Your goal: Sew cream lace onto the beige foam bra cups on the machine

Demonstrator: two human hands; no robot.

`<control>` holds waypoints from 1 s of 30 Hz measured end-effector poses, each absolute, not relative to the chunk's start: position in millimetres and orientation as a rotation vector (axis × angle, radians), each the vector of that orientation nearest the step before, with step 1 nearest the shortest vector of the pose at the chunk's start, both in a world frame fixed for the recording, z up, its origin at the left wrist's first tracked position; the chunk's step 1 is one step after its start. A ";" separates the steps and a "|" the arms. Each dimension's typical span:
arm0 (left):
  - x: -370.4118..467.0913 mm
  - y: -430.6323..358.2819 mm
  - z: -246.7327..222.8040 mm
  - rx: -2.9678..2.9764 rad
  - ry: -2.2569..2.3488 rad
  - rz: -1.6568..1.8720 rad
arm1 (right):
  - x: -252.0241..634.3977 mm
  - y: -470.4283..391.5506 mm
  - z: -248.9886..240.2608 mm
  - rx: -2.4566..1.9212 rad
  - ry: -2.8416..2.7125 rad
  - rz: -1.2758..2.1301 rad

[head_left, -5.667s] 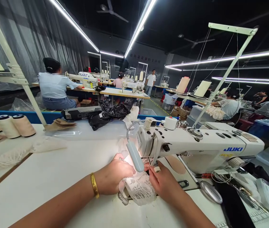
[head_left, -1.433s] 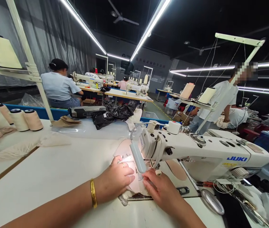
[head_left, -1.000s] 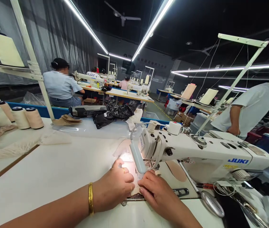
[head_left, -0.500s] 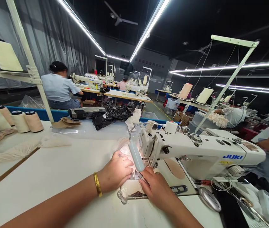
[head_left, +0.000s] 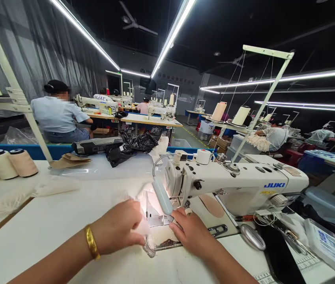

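A white JUKI sewing machine (head_left: 238,183) stands at the centre right, a pale lamp (head_left: 162,196) glowing at its needle end. Left of the metal plate (head_left: 157,219), my left hand (head_left: 120,225) is curled, with thin pale fabric (head_left: 144,228) between thumb and fingers. My right hand (head_left: 193,233) lies at the plate's right side, its fingers closed by the needle area. Whatever its fingertips pinch is hidden. More light fabric (head_left: 152,199) lies under the lamp.
Thread cones (head_left: 22,162) and sheer fabric (head_left: 55,185) lie at left. Behind are a black plastic bag (head_left: 134,146) and a mug (head_left: 203,156). A silver mouse (head_left: 253,237) and black phone (head_left: 279,252) lie at right. People sit farther off.
My left hand has moved left, away from the needle area, with pale fabric at its fingers, uncovering the metal plate. My right hand stays beside the plate. The view has turned right.
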State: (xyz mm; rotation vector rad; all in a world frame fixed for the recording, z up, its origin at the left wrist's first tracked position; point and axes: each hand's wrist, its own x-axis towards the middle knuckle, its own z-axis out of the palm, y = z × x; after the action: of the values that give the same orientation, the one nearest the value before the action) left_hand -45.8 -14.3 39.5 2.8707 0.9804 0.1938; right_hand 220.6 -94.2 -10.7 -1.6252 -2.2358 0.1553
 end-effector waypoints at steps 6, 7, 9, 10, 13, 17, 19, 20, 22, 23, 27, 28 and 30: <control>-10.6 -32.9 18.2 2.896 0.814 0.296 | 221.1 -93.3 -6.5 -1.616 -2.237 0.220; -7.1 -30.0 12.1 2.911 0.774 0.360 | 221.1 -93.3 -6.3 -1.614 -2.235 0.225; -2.8 -24.8 3.0 2.928 0.675 0.461 | 220.9 -93.7 -6.5 -1.608 -2.234 0.227; -1.7 -23.4 0.5 2.931 0.634 0.490 | 220.7 -93.8 -6.7 -1.606 -2.232 0.227; -0.5 -24.3 0.2 2.935 0.578 0.509 | 220.6 -93.8 -7.3 -1.610 -2.224 0.225; 0.8 -28.5 2.4 2.959 0.547 0.497 | 221.3 -92.5 -8.7 -1.605 -2.231 0.211; 2.0 -28.2 0.6 2.970 0.558 0.524 | 221.9 -92.2 -10.2 -1.593 -2.231 0.205; 2.6 -27.4 -0.7 2.974 0.564 0.541 | 222.2 -92.2 -10.9 -1.588 -2.229 0.203; 3.5 -25.2 -3.0 2.985 0.589 0.560 | 222.6 -92.7 -12.2 -1.583 -2.225 0.199; 3.7 -24.0 -3.6 2.989 0.605 0.558 | 222.7 -93.0 -12.5 -1.582 -2.224 0.195; 2.6 -20.9 -1.9 3.005 0.679 0.515 | 221.7 -93.0 -11.6 -1.598 -2.226 0.176; 2.3 -20.9 -0.9 3.009 0.703 0.503 | 221.5 -92.6 -11.6 -1.599 -2.225 0.176; 3.0 -22.0 0.5 3.025 0.764 0.462 | 222.1 -92.1 -13.6 -1.582 -2.223 0.176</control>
State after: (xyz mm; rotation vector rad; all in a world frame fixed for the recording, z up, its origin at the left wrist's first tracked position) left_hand 3.0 -22.0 0.5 3.0253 0.7644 0.4618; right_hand 222.1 -92.1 -13.6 -1.5825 -2.2227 0.1763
